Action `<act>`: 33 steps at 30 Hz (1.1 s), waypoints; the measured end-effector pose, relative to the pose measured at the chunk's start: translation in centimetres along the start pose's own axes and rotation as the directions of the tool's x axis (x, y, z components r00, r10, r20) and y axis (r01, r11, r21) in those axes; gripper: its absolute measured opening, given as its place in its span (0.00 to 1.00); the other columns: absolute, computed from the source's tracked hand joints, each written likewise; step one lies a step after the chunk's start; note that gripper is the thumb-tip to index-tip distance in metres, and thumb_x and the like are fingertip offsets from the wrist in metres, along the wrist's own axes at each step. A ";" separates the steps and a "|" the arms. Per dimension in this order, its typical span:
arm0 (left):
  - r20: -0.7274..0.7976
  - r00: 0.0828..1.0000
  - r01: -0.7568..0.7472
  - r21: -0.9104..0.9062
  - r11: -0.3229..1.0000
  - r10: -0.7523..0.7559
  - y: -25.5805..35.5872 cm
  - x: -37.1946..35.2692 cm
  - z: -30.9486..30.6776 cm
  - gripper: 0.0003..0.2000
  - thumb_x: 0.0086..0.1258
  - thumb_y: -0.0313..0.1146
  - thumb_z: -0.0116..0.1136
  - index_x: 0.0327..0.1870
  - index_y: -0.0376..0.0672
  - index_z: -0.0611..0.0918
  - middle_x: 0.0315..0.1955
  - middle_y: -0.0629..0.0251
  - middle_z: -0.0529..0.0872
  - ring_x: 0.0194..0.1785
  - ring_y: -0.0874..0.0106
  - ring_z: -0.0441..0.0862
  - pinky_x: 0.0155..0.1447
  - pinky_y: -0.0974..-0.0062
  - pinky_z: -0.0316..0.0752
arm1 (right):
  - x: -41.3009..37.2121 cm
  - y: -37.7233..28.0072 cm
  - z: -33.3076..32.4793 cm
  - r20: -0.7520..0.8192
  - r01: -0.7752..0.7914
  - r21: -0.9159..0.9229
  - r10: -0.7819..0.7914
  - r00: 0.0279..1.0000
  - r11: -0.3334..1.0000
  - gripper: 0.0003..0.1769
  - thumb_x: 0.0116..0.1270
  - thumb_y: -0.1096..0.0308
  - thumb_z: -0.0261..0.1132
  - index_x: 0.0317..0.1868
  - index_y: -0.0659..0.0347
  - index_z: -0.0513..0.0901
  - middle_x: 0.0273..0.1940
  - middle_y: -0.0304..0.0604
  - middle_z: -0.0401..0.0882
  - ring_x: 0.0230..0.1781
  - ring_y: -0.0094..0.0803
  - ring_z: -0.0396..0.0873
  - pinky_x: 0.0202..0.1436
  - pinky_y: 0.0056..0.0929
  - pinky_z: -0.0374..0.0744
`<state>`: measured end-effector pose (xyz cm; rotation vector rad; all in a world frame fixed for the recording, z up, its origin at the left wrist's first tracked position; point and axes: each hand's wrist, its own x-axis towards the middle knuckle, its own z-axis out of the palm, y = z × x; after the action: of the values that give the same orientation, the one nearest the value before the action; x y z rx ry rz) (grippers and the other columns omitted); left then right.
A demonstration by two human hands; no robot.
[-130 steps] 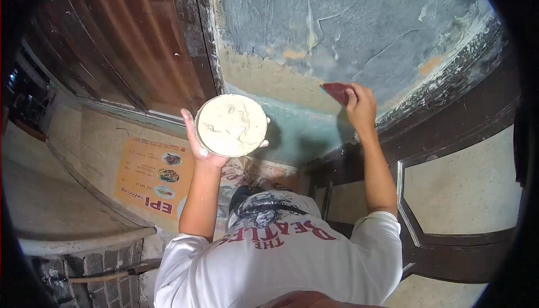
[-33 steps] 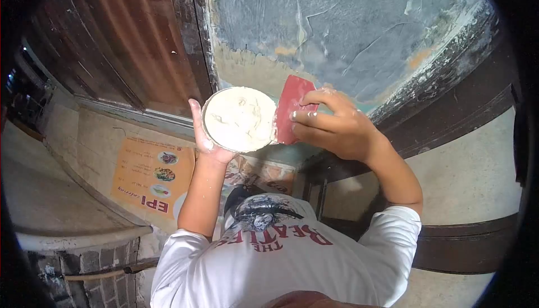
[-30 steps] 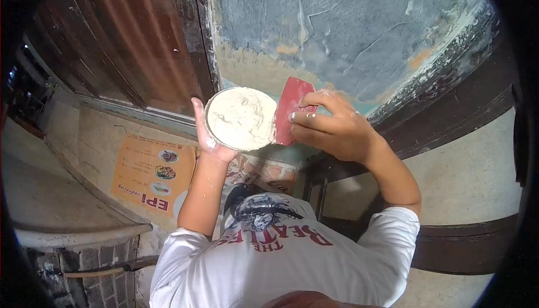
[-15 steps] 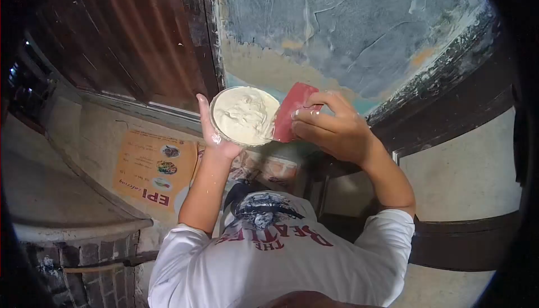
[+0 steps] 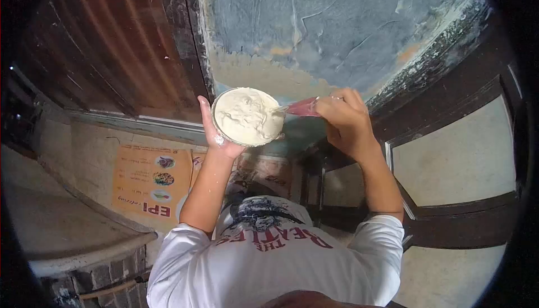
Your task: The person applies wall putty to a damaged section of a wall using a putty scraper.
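Observation:
A round container of cream-coloured paste rests in my left hand, with the thumb up along its left side and the palm below its rim. My right hand grips a red scraper, seen nearly edge-on. The scraper's far end touches the paste at the container's right side. White smears mark the fingers of both hands. Beyond the container stands a blue-grey wall with a beige band low down and rough, cracked patches.
Dark brown wood panelling rises at the upper left. An orange printed banner lies on the floor at the left. Dark wooden frames with pale panels stand at the right. A curved ledge is at the lower left.
The red scraper has turned from showing its broad face to nearly edge-on, and my right hand has turned with it. The view has shifted slightly; my left hand still holds the container.

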<state>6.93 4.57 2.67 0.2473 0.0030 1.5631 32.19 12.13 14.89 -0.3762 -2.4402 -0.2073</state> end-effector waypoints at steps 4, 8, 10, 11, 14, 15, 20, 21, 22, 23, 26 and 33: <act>-0.060 0.998 -0.004 -0.028 1.000 0.002 0.4 0.8 0.1 0.49 0.68 0.78 0.41 0.70 0.37 0.74 0.68 0.46 0.76 0.68 0.44 0.75 0.70 0.36 0.69 | -1.2 3.6 0.2 -0.138 -0.194 0.014 0.194 0.971 0.981 0.12 0.57 0.80 0.68 0.42 0.62 0.82 0.40 0.44 0.85 0.41 0.46 0.80 0.45 0.40 0.76; 0.193 0.981 0.037 -0.108 0.994 -0.015 1.4 -0.1 0.3 0.50 0.67 0.78 0.43 0.71 0.37 0.73 0.69 0.46 0.75 0.69 0.45 0.74 0.69 0.37 0.70 | -5.1 9.9 1.8 -0.157 -0.474 0.113 0.487 0.859 0.873 0.10 0.71 0.72 0.64 0.49 0.69 0.83 0.42 0.55 0.84 0.44 0.54 0.82 0.51 0.42 0.79; -0.128 0.980 -0.137 0.119 0.983 0.152 2.3 -0.6 -1.3 0.52 0.63 0.82 0.40 0.73 0.40 0.70 0.72 0.49 0.72 0.72 0.43 0.70 0.69 0.27 0.64 | -6.7 11.4 2.9 -0.121 -0.521 0.096 0.529 0.840 0.848 0.10 0.72 0.71 0.64 0.49 0.68 0.83 0.42 0.55 0.84 0.44 0.54 0.82 0.51 0.43 0.79; 0.247 0.968 -0.031 -0.063 0.998 0.046 2.0 -0.9 -0.2 0.52 0.65 0.81 0.39 0.74 0.40 0.70 0.72 0.50 0.72 0.72 0.44 0.69 0.69 0.29 0.66 | -7.2 12.1 3.5 -0.090 -0.562 0.080 0.567 0.819 0.823 0.10 0.72 0.71 0.63 0.49 0.66 0.83 0.42 0.55 0.84 0.45 0.54 0.81 0.50 0.43 0.79; -0.009 0.985 -0.174 -0.084 0.981 0.174 2.2 -2.0 -1.8 0.51 0.66 0.80 0.39 0.73 0.38 0.70 0.72 0.50 0.72 0.72 0.46 0.70 0.70 0.33 0.67 | -7.7 13.2 5.6 -0.073 -0.481 0.030 0.482 0.873 0.876 0.09 0.71 0.69 0.65 0.47 0.63 0.84 0.42 0.51 0.85 0.44 0.53 0.81 0.50 0.45 0.78; -0.156 0.950 -0.269 0.032 0.963 0.271 1.8 -2.4 -1.7 0.51 0.67 0.79 0.39 0.73 0.38 0.71 0.72 0.50 0.72 0.72 0.47 0.70 0.70 0.35 0.68 | -7.8 13.2 6.3 -0.056 -0.454 -0.027 0.452 0.890 0.891 0.09 0.70 0.68 0.65 0.46 0.62 0.84 0.42 0.50 0.85 0.44 0.52 0.81 0.50 0.46 0.78; -0.263 0.860 -0.397 0.195 0.897 0.437 0.1 -4.6 -2.0 0.49 0.68 0.78 0.40 0.73 0.38 0.71 0.73 0.52 0.72 0.72 0.49 0.71 0.72 0.38 0.67 | -8.1 13.9 8.6 -0.069 -0.481 -0.052 0.477 0.876 0.875 0.09 0.69 0.65 0.66 0.46 0.58 0.85 0.42 0.44 0.87 0.44 0.49 0.82 0.49 0.45 0.79; -0.258 0.855 -0.410 0.195 0.891 0.450 -0.3 -4.9 -2.1 0.49 0.69 0.78 0.40 0.73 0.39 0.71 0.73 0.52 0.72 0.72 0.49 0.70 0.72 0.38 0.67 | -8.2 14.1 8.9 -0.066 -0.470 -0.044 0.467 0.882 0.881 0.09 0.69 0.65 0.66 0.46 0.58 0.85 0.42 0.44 0.87 0.44 0.49 0.82 0.49 0.45 0.79; -0.255 0.849 -0.424 0.193 0.885 0.463 -0.8 -5.3 -2.2 0.49 0.69 0.78 0.40 0.73 0.39 0.71 0.73 0.52 0.71 0.72 0.49 0.70 0.72 0.38 0.67 | -8.3 14.3 9.2 -0.060 -0.490 -0.046 0.487 0.871 0.871 0.09 0.70 0.64 0.66 0.47 0.58 0.86 0.43 0.46 0.87 0.44 0.50 0.81 0.49 0.46 0.79; -0.257 0.842 -0.436 0.194 0.879 0.474 -1.4 -5.7 -2.2 0.49 0.69 0.78 0.40 0.73 0.39 0.71 0.73 0.52 0.71 0.72 0.49 0.70 0.72 0.38 0.67 | -8.5 14.6 9.5 -0.053 -0.509 -0.049 0.507 0.861 0.859 0.10 0.71 0.63 0.65 0.47 0.59 0.86 0.43 0.49 0.87 0.45 0.52 0.81 0.49 0.47 0.79; -0.269 0.810 -0.499 0.151 0.853 0.521 -3.2 -6.5 -2.7 0.48 0.69 0.78 0.40 0.73 0.40 0.71 0.73 0.52 0.71 0.73 0.49 0.69 0.73 0.38 0.66 | -8.9 15.6 10.2 -0.054 -0.478 -0.048 0.476 0.878 0.877 0.11 0.72 0.62 0.65 0.48 0.58 0.86 0.43 0.49 0.87 0.45 0.52 0.82 0.48 0.48 0.80; -0.011 0.865 -0.501 0.018 0.865 0.501 -6.1 -7.9 -4.6 0.47 0.71 0.75 0.40 0.75 0.39 0.69 0.74 0.51 0.70 0.73 0.49 0.69 0.74 0.43 0.66 | -9.2 16.5 10.2 -0.138 -0.456 -0.031 0.448 0.883 0.889 0.11 0.70 0.63 0.65 0.48 0.57 0.86 0.44 0.45 0.88 0.46 0.50 0.82 0.48 0.47 0.81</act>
<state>12.15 -2.42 -4.01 0.2605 -0.0420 2.0879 38.29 28.20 2.06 -0.9194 -2.1516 -0.0993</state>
